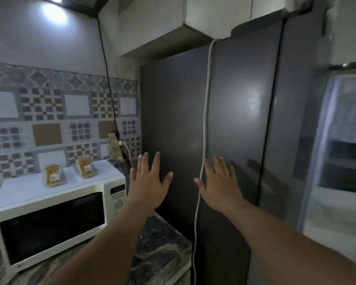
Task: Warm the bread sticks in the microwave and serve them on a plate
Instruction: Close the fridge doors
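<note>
A white microwave (56, 210) with a dark door stands shut on the marbled counter at the lower left. Two clear packets of bread sticks rest on its top, one (52, 174) toward the left and one (85, 167) further right. My left hand (150, 182) is held up open, fingers spread, just right of the microwave. My right hand (220, 182) is also open with fingers apart, in front of the dark fridge side. Neither hand holds or touches anything. No plate is in view.
A tall dark grey fridge (234, 120) fills the middle and right, with a white cord (206, 112) hanging down it. A dispenser door (341, 151) is at the far right. The marbled counter (160, 249) ends at the fridge. A plug socket (115, 149) sits on the patterned tile wall.
</note>
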